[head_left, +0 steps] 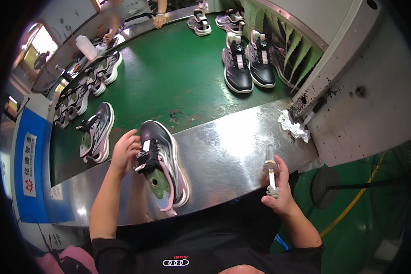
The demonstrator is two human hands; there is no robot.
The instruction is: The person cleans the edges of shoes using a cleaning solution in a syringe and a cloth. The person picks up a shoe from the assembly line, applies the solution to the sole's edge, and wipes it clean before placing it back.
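A dark sneaker (162, 160) with a white and pink sole and a green lining lies toe-away on the metal ledge in front of me. Its heel reaches the ledge's near edge. My left hand (126, 153) is at the shoe's left side by the laces, fingers apart and loosely bent, the fingertips close to the upper; whether they press on it I cannot tell. To the right, above the ledge's edge, my right hand (281, 189) is closed around a small brush-like tool (271, 176) with a pale handle, a round flat collar and a translucent tip pointing away.
The metal ledge (219, 160) borders a green conveyor belt (160, 77). Another sneaker (98, 132) stands left, several more line the far left, and a black pair (249, 68) stands right, before green curtain flaps (301, 55). Crumpled paper (294, 126) lies right. A co-worker's hand (159, 20) is beyond.
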